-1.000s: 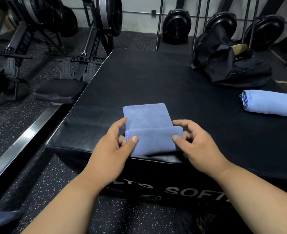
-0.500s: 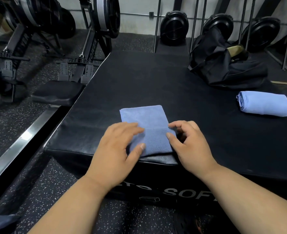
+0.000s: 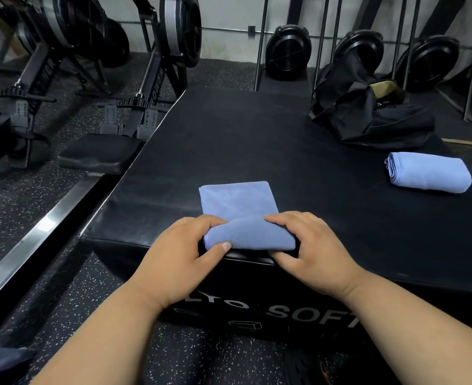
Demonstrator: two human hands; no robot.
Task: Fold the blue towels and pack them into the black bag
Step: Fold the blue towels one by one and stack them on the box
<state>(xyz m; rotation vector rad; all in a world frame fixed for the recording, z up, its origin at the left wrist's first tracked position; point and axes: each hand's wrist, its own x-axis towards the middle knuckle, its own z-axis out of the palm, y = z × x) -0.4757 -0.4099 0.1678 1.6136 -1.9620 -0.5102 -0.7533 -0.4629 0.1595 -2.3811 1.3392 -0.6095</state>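
Left fingers: the fingers [image 3: 207,222] lay curled over the top of the near fold, and the thumb [image 3: 218,250] pressed against its front edge, so the cloth was pinched between them.
Right fingers: the fingers [image 3: 287,219] curved over the top of the same fold; the thumb lay low at the fold's right end, and its tip seemed tucked beneath the cloth, though this part was in shadow.
Left hand: the left hand [image 3: 179,257] gripped the left end of the fold, with the bare forearm running back toward the lower left.
Right hand: the right hand [image 3: 315,251] gripped the right end, level with the other hand.
Towel in work: the blue towel [image 3: 237,202] lay flat at the near edge of the black padded box [image 3: 257,134], its near part turned up and over into a rounded fold between the two hands.
Second towel: a folded blue towel [image 3: 429,173] lay on the box, well apart to the right.
Bag: the black bag [image 3: 362,112] sat slumped at the far right of the box, just behind the folded towel, with an olive item [image 3: 384,88] showing at its top.
Surroundings: rowing machines [image 3: 146,79] stood on the speckled floor [image 3: 12,204] to the left.
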